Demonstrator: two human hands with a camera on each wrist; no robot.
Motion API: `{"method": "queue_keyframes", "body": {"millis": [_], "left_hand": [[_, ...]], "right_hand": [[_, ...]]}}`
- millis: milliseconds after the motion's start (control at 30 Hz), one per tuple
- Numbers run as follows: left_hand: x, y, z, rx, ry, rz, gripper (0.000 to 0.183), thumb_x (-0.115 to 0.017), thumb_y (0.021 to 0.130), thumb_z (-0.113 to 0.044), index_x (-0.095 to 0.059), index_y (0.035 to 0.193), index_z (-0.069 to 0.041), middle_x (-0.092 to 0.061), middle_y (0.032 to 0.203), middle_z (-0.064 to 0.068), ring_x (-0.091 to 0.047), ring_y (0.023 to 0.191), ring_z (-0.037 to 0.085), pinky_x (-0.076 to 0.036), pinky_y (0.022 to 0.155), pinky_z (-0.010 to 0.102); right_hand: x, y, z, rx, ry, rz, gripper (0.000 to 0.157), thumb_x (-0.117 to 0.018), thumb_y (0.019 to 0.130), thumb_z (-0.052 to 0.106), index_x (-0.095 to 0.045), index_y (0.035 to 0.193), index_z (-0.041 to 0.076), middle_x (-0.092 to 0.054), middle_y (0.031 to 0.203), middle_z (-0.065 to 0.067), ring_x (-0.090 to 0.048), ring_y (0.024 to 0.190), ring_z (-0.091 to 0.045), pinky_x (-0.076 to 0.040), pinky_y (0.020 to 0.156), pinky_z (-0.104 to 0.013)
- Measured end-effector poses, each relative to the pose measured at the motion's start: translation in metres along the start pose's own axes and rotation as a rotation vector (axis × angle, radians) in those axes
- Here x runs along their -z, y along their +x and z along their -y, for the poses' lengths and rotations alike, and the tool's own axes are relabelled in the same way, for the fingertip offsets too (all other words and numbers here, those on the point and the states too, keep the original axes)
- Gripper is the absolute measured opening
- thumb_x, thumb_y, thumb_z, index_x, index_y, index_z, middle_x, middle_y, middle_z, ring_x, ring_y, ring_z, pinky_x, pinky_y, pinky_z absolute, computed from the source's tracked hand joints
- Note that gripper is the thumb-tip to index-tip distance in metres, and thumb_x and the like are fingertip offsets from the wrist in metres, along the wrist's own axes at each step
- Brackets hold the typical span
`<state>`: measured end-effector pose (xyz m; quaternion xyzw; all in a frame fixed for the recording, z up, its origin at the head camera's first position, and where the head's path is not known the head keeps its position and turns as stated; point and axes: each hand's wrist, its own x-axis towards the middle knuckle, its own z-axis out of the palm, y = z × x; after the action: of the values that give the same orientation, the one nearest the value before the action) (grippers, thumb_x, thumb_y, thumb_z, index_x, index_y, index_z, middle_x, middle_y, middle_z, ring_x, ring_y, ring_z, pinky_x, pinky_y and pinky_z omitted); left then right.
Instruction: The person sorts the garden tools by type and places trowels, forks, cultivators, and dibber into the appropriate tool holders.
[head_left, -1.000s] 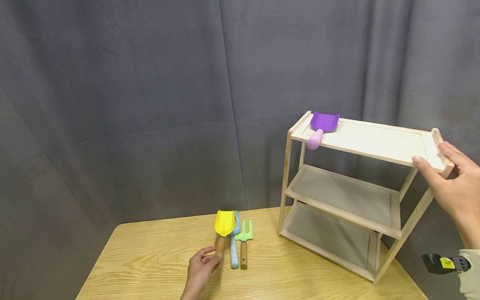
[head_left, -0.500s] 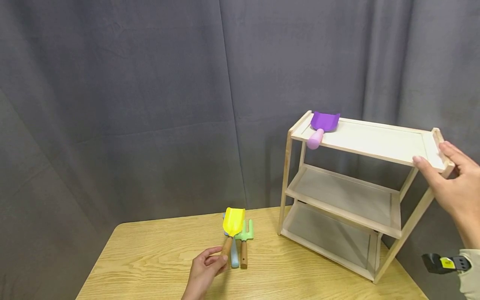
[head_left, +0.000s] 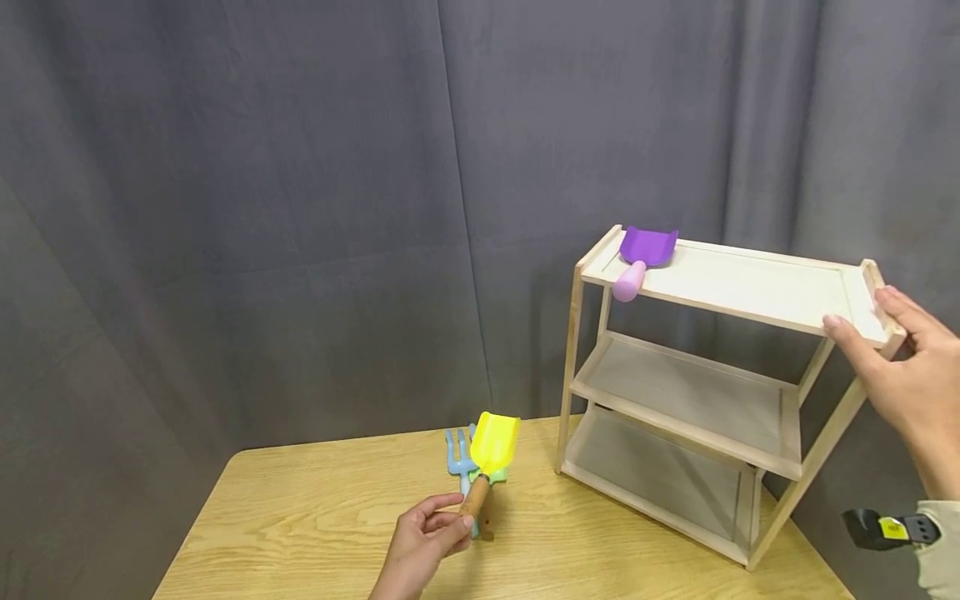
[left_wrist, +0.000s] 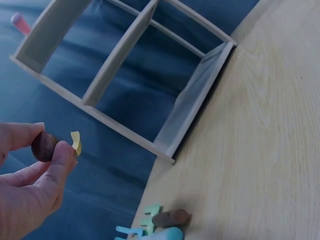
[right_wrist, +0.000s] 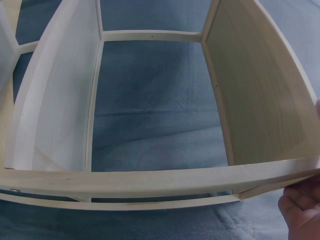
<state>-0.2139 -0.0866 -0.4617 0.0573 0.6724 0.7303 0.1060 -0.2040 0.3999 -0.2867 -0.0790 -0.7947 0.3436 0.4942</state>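
My left hand (head_left: pixel 429 540) pinches the brown wooden handle of a yellow toy shovel (head_left: pixel 495 442), raised above the table with its scoop pointing up and to the right. In the left wrist view, thumb and fingers close around the handle's end (left_wrist: pixel 44 146). Beneath it lie a blue toy fork (head_left: pixel 461 463) and a green toy fork (head_left: pixel 498 476), the latter mostly covered by the shovel in the head view. With its thumb at the front edge, my right hand (head_left: pixel 911 358) grips the top right end of a wooden shelf rack (head_left: pixel 757 287). A purple shovel (head_left: pixel 648 247) rests on the top shelf's left end.
The rack has a middle shelf (head_left: pixel 690 400) and a bottom shelf (head_left: pixel 660 479), and stands on the right of the wooden table (head_left: pixel 300 517). Behind everything hangs a grey curtain (head_left: pixel 337 208).
My left hand has carried the yellow shovel to the right and lifted it, passing over the blue fork to the green one. The right hand has stayed on the rack.
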Motion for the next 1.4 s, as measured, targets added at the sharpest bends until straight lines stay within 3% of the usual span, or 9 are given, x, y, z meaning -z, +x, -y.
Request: {"method": "queue_keyframes", "body": {"millis": [167,333,500,700,1067,1300,1400], "left_hand": [[-0.005,-0.006,-0.01,-0.009,0.002,0.03,0.045,-0.073,0.088,-0.009,-0.056,0.125,0.01,-0.065,0.092,0.008,-0.066,0.087,0.022,-0.057,0.078,0.035],[-0.012,-0.01,-0.022,-0.031,-0.027,0.078,0.047,-0.073,0.088,-0.012,-0.055,0.126,0.009,-0.065,0.094,0.01,-0.067,0.09,0.025,-0.057,0.08,0.038],[-0.021,-0.011,-0.03,-0.043,-0.045,0.114,0.045,-0.073,0.088,-0.009,-0.056,0.125,0.01,-0.065,0.093,0.01,-0.068,0.086,0.024,-0.057,0.079,0.039],[-0.03,-0.011,-0.034,-0.05,-0.053,0.14,0.042,-0.072,0.088,-0.008,-0.058,0.123,0.009,-0.063,0.092,0.01,-0.066,0.086,0.024,-0.057,0.079,0.039],[-0.05,-0.014,-0.044,-0.046,-0.098,0.185,0.041,-0.072,0.088,-0.007,-0.058,0.123,0.009,-0.063,0.092,0.011,-0.067,0.083,0.021,-0.057,0.077,0.037],[-0.058,-0.014,-0.049,-0.066,-0.093,0.216,0.04,-0.072,0.089,-0.009,-0.059,0.123,0.008,-0.064,0.094,0.011,-0.068,0.083,0.023,-0.057,0.077,0.037],[-0.061,-0.013,-0.051,-0.068,-0.098,0.229,0.04,-0.071,0.089,-0.009,-0.059,0.122,0.008,-0.064,0.094,0.011,-0.068,0.083,0.022,-0.057,0.078,0.037]], "right_hand": [[0.0,-0.003,0.0,-0.011,-0.051,0.009,0.058,-0.073,0.085,0.021,-0.053,0.138,0.005,-0.047,0.143,-0.008,-0.04,0.128,-0.007,-0.029,0.099,-0.008],[0.0,-0.001,0.001,-0.001,-0.051,-0.008,0.057,-0.074,0.084,0.02,-0.055,0.136,0.006,-0.05,0.141,-0.008,-0.042,0.123,0.003,-0.031,0.096,-0.006],[0.0,-0.001,0.001,0.001,-0.043,-0.003,0.057,-0.073,0.085,0.02,-0.054,0.136,0.005,-0.048,0.142,-0.01,-0.042,0.129,-0.013,-0.029,0.101,-0.01],[0.001,-0.002,0.0,0.018,-0.063,-0.007,0.057,-0.074,0.085,0.02,-0.054,0.136,0.005,-0.049,0.141,-0.009,-0.043,0.13,-0.022,-0.029,0.099,-0.008],[0.001,-0.002,0.0,0.009,-0.061,-0.011,0.057,-0.074,0.084,0.02,-0.055,0.136,0.006,-0.048,0.142,-0.008,-0.042,0.129,-0.012,-0.03,0.099,-0.009],[0.001,-0.001,0.0,-0.001,-0.017,-0.013,0.057,-0.074,0.084,0.018,-0.055,0.136,0.005,-0.05,0.141,-0.008,-0.041,0.117,0.009,-0.033,0.097,-0.009],[0.001,-0.001,0.0,0.011,-0.022,-0.014,0.057,-0.075,0.084,0.018,-0.055,0.136,0.005,-0.049,0.142,-0.009,-0.041,0.119,0.007,-0.033,0.098,-0.009]]}}
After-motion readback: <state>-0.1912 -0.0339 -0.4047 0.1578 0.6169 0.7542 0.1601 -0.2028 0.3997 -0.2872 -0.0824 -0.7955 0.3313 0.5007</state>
